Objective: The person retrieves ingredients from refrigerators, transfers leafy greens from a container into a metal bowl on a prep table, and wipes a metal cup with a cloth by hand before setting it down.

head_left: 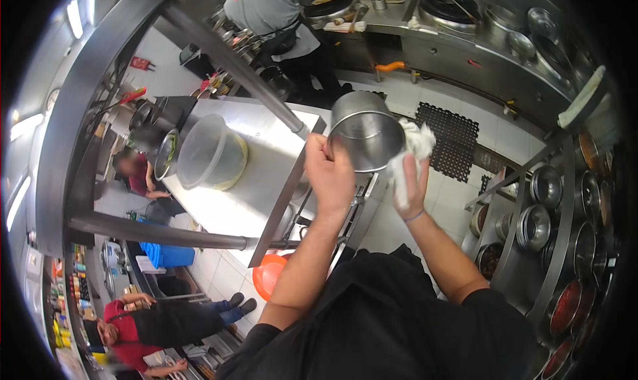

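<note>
A round stainless steel pot (pixel 367 131) is held up in front of me, tilted so that its open mouth faces me. My left hand (pixel 330 181) grips it at the lower left, fingers curled and thumb against the rim. On the pot's right side, my right hand (pixel 412 187) holds a crumpled white cloth (pixel 417 144) against or close beside the metal. Part of the cloth hangs down over the palm. To the left, a large translucent plastic tub (pixel 211 153) stands on the steel counter (pixel 266 194).
Steel posts (pixel 232 64) rise from the counter. A person in grey (pixel 276 14) stands by the stoves; another in red (pixel 133 327) is at lower left. Shelves of metal bowls (pixel 535 226) line the right. A black mat (pixel 448 141) lies on the floor, and an orange basin (pixel 269 275) sits below the counter.
</note>
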Tool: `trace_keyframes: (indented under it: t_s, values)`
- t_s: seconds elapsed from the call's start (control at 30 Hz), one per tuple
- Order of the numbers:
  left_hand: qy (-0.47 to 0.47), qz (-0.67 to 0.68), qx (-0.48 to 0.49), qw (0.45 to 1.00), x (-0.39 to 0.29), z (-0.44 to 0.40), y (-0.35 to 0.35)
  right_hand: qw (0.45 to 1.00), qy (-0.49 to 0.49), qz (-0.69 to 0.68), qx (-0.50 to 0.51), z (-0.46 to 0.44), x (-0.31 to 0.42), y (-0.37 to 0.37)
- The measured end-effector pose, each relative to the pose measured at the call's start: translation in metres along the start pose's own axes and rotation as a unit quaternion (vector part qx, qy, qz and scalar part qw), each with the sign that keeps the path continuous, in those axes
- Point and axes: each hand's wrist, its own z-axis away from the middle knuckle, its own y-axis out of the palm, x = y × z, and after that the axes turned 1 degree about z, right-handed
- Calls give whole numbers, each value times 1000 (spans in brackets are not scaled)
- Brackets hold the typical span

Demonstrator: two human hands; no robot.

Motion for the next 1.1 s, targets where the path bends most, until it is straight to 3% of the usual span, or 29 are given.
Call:
trace_keyframes:
  t_s: [0.1, 0.2, 0.33, 0.37, 0.43, 0.53, 0.6, 0.67, 0.73, 0.77, 0.8, 0.83, 0.9, 1.0, 1.1]
  values:
    - [-77, 71, 6, 994, 8, 6, 9, 999, 3, -20, 25, 26, -12, 17]
    - [-281, 161, 60, 944, 3, 18, -4, 997, -28, 39, 67, 23, -31, 11]
    - [-179, 34, 121, 976, 20, 26, -34, 989, -46, 27, 140, -2, -22, 3]
    - [-76, -41, 123, 989, 26, 26, -43, 987, -46, 8, 152, -7, -14, 5]
    - [-67, -90, 142, 983, -2, 25, -58, 984, -45, 2, 170, -15, 5, 10]
    - [-22, -117, 156, 980, -28, 33, -75, 980, 116, -37, 160, -8, 5, 6]
    - [53, -125, 145, 980, -33, 43, -87, 963, 176, -159, 127, -5, -11, 6]
    - [-80, -82, 138, 984, -36, 56, -96, 891, 266, -353, 98, -5, 5, 9]
    - [-139, -34, 93, 985, -21, 70, -94, 907, 209, -330, 155, -6, 17, 7]
    - [-190, 24, 86, 978, -12, 73, -94, 889, 224, -379, 129, -1, 12, 2]
    - [-254, 78, 81, 961, -8, 73, -92, 950, 149, -233, 148, 4, 12, 2]
    - [-316, 133, 78, 936, -4, 73, -88, 966, 45, -33, 251, 6, 17, -4]
    - [-393, 231, 95, 885, -6, 69, -89, 915, -121, 202, 328, 4, 28, -1]
    - [-289, 141, 212, 923, 12, 65, -99, 922, -1, 92, 376, -8, 25, 3]
    - [-271, 141, 270, 913, -6, 47, -106, 897, 93, 54, 430, -27, 47, 16]
